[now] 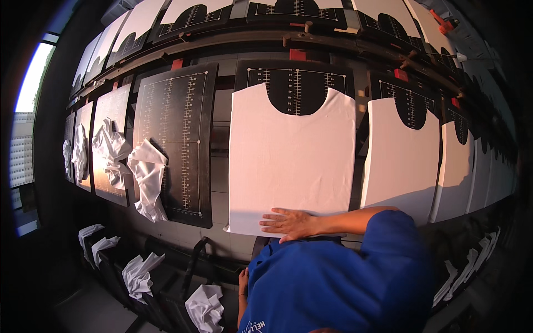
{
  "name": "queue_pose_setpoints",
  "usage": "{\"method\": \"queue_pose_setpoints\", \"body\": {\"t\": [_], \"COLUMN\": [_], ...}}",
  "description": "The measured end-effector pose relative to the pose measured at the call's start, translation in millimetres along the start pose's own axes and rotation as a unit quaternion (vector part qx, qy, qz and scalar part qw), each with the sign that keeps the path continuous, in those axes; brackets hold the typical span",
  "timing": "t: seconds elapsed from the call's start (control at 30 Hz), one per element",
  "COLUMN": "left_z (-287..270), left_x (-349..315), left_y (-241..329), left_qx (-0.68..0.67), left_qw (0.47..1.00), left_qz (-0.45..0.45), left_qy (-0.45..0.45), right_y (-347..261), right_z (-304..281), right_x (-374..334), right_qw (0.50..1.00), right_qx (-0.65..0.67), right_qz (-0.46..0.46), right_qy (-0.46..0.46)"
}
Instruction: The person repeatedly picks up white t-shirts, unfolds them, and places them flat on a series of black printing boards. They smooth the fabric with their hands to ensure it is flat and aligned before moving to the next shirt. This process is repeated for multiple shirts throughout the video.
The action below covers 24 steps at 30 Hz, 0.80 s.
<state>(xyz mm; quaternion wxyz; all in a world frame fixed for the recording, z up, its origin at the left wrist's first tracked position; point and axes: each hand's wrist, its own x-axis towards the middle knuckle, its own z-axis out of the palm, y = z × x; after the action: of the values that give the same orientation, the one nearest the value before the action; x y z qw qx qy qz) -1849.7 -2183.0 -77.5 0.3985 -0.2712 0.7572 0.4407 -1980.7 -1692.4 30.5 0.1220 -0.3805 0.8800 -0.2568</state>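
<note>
A white T-shirt piece with a curved neck cut-out lies spread over a black marked board in front of me. My right hand rests flat on its near edge, fingers stretched out to the left and holding nothing. Small wrinkles show in the cloth at the lower right. Down by my side, left of my blue shirt, hangs my left hand; it is partly hidden, and its finger position is unclear.
To the left, a bare black board carries a crumpled white cloth. More boards with white shirt pieces stand on the right. A long rail runs behind them. A crumpled white cloth lies low beside me.
</note>
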Motion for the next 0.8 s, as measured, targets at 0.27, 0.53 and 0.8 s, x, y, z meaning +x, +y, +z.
{"method": "queue_pose_setpoints", "body": {"t": [0.27,0.53,0.8], "left_z": [-92,-177,-229], "left_x": [-5,54,94], "left_y": [55,208,390], "left_qx": [0.192,0.044,0.184], "left_qw": [0.981,0.956,0.791], "left_qz": [-0.018,0.197,0.433], "left_qy": [-0.017,0.212,0.392], "right_y": [280,20,-77], "right_z": [-165,-28,19], "right_x": [-173,-110,95], "right_qw": [0.845,0.89,0.859], "right_qx": [-0.184,-0.118,-0.102], "right_qz": [0.409,0.413,0.459], "right_qy": [0.289,0.156,0.202]}}
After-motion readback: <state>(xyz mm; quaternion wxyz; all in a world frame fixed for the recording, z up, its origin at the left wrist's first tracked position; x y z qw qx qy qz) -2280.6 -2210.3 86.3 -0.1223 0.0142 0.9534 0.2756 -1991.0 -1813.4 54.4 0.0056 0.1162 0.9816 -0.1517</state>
